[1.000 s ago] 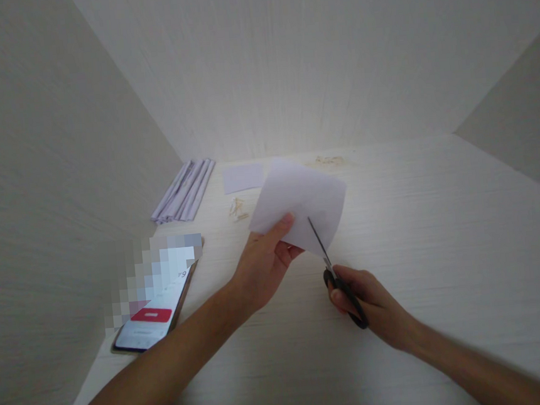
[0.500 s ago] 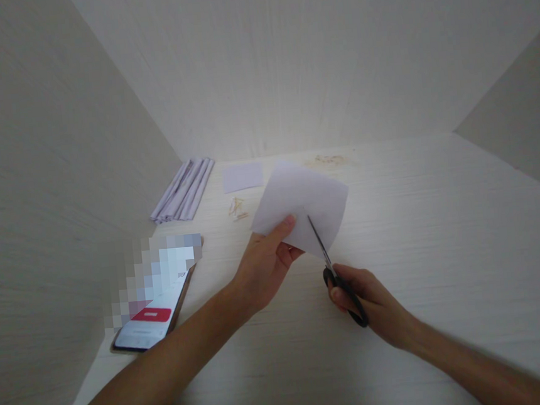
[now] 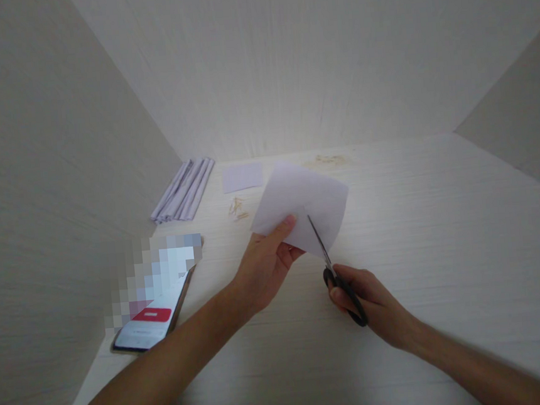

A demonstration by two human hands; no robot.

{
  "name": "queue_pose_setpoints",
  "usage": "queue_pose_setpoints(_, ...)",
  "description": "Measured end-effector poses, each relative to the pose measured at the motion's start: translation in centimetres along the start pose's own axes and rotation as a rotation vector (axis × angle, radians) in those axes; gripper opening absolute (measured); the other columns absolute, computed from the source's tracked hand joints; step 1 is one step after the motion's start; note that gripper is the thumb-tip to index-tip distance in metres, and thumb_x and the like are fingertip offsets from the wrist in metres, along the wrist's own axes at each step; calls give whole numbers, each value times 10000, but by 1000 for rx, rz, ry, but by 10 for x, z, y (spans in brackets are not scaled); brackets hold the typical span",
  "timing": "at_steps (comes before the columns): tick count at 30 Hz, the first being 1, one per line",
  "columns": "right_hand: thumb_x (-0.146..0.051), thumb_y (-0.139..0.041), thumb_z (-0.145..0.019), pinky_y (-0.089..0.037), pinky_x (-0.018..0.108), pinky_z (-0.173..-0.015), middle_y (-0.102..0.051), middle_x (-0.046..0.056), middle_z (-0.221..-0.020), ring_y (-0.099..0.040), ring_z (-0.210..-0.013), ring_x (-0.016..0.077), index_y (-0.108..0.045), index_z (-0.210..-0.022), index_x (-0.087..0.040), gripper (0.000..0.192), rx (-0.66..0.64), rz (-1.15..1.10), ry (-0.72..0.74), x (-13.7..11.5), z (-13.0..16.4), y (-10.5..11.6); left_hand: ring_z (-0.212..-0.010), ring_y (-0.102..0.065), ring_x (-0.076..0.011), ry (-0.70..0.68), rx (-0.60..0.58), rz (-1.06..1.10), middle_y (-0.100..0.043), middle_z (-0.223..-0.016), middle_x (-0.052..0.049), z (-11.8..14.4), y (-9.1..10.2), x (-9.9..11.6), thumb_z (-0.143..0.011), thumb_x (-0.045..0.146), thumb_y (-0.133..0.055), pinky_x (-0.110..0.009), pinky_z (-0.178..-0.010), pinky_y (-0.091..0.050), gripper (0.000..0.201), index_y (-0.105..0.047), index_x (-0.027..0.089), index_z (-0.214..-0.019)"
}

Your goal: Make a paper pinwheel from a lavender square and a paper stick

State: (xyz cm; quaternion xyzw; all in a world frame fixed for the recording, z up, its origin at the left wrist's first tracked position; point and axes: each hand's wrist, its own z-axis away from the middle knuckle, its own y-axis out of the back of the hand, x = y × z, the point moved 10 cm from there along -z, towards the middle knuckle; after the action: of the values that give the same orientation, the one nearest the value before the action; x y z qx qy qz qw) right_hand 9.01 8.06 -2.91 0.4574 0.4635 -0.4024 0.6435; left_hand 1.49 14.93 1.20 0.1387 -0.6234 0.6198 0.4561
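A sheet of white paper (image 3: 304,190) is pinched at its lower left edge by my left hand (image 3: 268,259), thumb on top and fingers underneath. My right hand (image 3: 366,298) is closed round the black handles of a pair of scissors (image 3: 319,239). The blades look shut or nearly so and lie across the lower part of the paper, tip toward its middle. A short faint line shows on the paper just beyond the tip. Part of the scissors' handle is hidden by my fingers.
At the back left lie several rolled paper strips (image 3: 184,191). Beside them is a small paper piece (image 3: 242,177), with thin tan sticks (image 3: 237,209) in front. More tan bits (image 3: 330,159) lie near the back wall. A lit phone (image 3: 160,300) rests by the left wall.
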Motion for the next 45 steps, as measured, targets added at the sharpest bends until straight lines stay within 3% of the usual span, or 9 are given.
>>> queue_pose_setpoints(27, -483, -409, -776, -244, 215, -446, -332, -43, -545, -297, -506, 77, -357, -594, -183, 355, 0, 24, 26, -3, -1, 0, -841, -604, -150, 1, 23, -6, -644, -933, -39, 0, 2, 1, -749, 145, -527, -307, -770, -491, 310, -529, 183, -1056)
queue_pose_setpoints(33, -495, -439, -757, -233, 214, -435, -320, -49, -549, -286, -500, 74, -356, -606, -185, 355, -27, 49, 8, 2, -1, -4, -916, -583, -153, -128, 45, -42, -632, -984, -43, -6, 6, 23, -752, 154, -517, -305, -818, -473, 309, -521, 187, -1059)
queue_pose_setpoints(39, -511, -479, -726, -206, 217, -429, -306, -54, -537, -262, -489, 69, -371, -602, -181, 368, -63, 11, 25, 5, 0, -7, -953, -567, -149, -315, 98, -135, -619, -1024, -41, -17, 23, 53, -711, 155, -562, -284, -819, -472, 348, -526, 204, -1054)
queue_pose_setpoints(42, -522, -517, -693, -216, 218, -430, -332, -50, -541, -283, -489, 68, -399, -607, -175, 376, -19, -118, 59, 6, -3, 0, -952, -566, -166, -349, 108, -215, -626, -1007, -56, -22, 30, 54, -668, 162, -605, -296, -809, -474, 383, -542, 187, -1045)
queue_pose_setpoints(45, -477, -553, -689, -211, 214, -409, -393, -42, -541, -300, -457, 60, -444, -627, -166, 335, 159, -303, 99, 9, -7, 22, -925, -575, -185, -308, 86, -328, -635, -986, -74, -26, 33, 46, -614, 181, -652, -313, -792, -478, 398, -573, 157, -1004)
